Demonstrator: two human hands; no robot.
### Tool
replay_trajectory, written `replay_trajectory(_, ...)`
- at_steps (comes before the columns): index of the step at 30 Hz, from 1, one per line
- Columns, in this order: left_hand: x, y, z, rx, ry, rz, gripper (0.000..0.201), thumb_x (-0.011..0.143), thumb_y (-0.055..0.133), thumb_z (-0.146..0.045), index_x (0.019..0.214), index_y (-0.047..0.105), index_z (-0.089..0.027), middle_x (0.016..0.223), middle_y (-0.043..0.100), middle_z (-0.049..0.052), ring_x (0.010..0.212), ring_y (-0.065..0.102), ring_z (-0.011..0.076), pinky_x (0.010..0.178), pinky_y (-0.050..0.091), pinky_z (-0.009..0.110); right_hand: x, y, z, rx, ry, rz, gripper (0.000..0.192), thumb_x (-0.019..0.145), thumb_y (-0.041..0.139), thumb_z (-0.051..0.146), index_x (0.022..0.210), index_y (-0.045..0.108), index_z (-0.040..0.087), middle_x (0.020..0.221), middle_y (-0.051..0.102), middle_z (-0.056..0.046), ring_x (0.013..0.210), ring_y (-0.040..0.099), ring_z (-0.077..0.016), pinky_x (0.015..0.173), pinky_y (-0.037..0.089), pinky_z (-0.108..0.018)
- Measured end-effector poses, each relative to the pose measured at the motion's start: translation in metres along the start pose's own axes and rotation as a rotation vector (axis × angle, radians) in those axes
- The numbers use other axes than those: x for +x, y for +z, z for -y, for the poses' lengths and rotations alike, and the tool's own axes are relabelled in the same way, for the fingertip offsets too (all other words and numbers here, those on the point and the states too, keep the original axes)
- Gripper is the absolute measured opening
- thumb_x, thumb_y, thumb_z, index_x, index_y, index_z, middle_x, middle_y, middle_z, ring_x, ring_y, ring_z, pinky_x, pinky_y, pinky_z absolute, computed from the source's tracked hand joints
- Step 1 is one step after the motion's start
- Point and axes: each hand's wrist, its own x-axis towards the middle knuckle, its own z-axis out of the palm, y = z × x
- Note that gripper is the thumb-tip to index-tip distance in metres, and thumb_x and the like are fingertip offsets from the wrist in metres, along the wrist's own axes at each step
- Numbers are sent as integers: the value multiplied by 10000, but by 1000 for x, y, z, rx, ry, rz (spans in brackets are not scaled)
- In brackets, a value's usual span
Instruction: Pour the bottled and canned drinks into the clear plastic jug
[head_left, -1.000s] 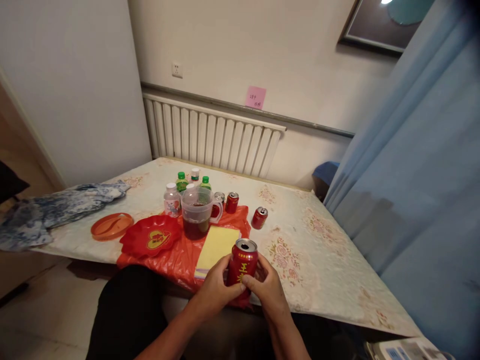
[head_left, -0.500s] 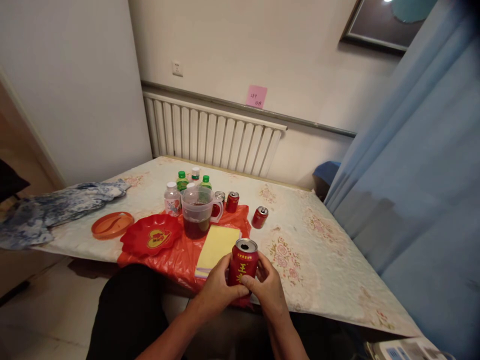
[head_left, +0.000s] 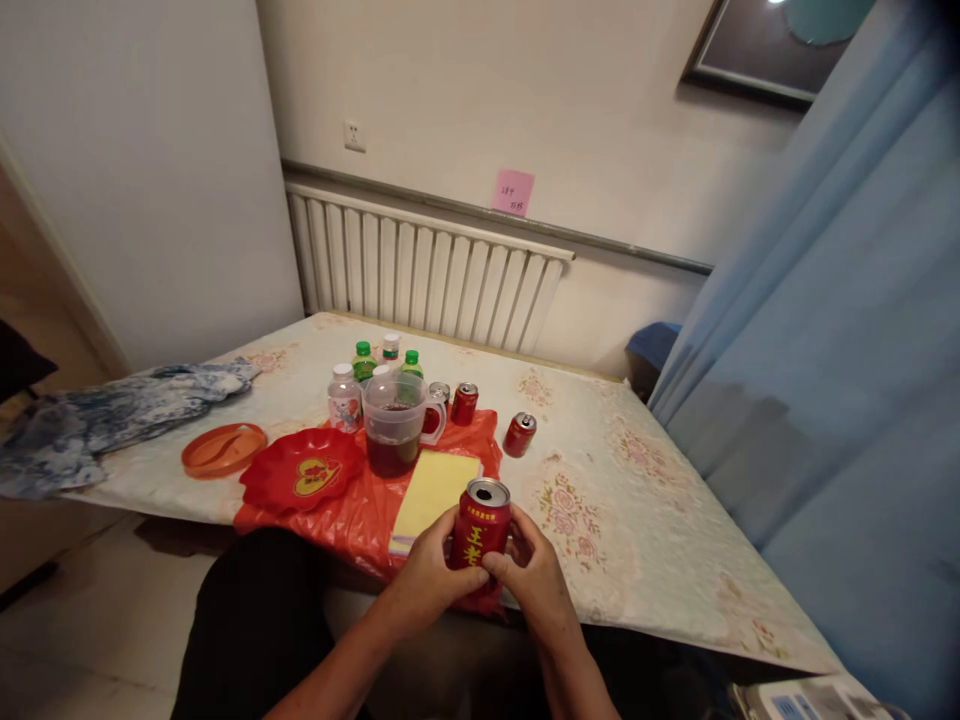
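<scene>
— What did the hands have?

— Both were wrapped around one red can (head_left: 480, 527), upright, its top already opened. The left hand (head_left: 430, 572) gripped it from the left, the right hand (head_left: 531, 572) from the right, thumbs across the front near the yellow characters.

— Where was the can?

— At the near edge of the table (head_left: 660, 500), over the red plastic sheet (head_left: 352, 515). Whether its base rested on the sheet or hung just above it, I couldn't tell; the fingers covered it.

— And around it?

— A yellow pad (head_left: 435, 487) lay just beside it to the left. Farther back stood a clear jug (head_left: 394, 424) of dark liquid, a red dish (head_left: 301, 470), an orange lid (head_left: 223, 449), and another red can (head_left: 519, 434) apart on the tablecloth.
</scene>
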Motion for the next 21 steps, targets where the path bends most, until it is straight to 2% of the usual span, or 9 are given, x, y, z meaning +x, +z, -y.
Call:
replay_trajectory(3, 1, -1, 2, 6, 9, 9, 639, 631, 708, -144, 1249, 545, -159, 1198, 676, 90, 1086, 626, 278, 961, 489, 373, 0, 1, 1, 3, 4, 15, 656, 571, 823, 206, 1203, 653, 187, 1223, 689, -98, 1137, 635, -313, 994, 502, -451)
replay_trajectory(10, 1, -1, 4, -22, 3, 54, 685, 647, 675, -108, 1306, 495, -169, 1270, 640, 89, 1155, 602, 281, 998, 466, 378, 2, -1, -4, 28, -17, -49, 664, 510, 845, 187, 1151, 674, 185, 1145, 721, -104, 1081, 661, -331, 946, 528, -471)
replay_trajectory(15, 2, 0, 5, -112, -25, 86, 758, 608, 748, -141, 1316, 478, -165, 1258, 646, 95, 1146, 603, 299, 974, 472, 378, 3, -2, -7, 29, -6, -69, 664, 495, 826, 148, 1140, 673, 184, 1117, 735, -96, 1049, 678, -316, 917, 546, -441)
replay_trajectory(18, 3, 1, 6, -101, -17, 60, 751, 616, 778, -191, 1306, 483, -151, 1240, 651, 103, 1127, 608, 302, 964, 472, 381, 4, 0, -7, 36, 3, -62, 656, 503, 807, 137, 1143, 670, 186, 1119, 735, -90, 1041, 682, -311, 906, 554, -431)
replay_trajectory(21, 4, 0, 8, -44, -20, 33, 688, 639, 745, -153, 1281, 499, -153, 1236, 651, 96, 1105, 615, 282, 958, 472, 371, 4, 0, -8, 16, 18, -55, 662, 512, 781, 121, 1161, 665, 188, 1149, 723, -83, 1077, 665, -311, 933, 542, -432)
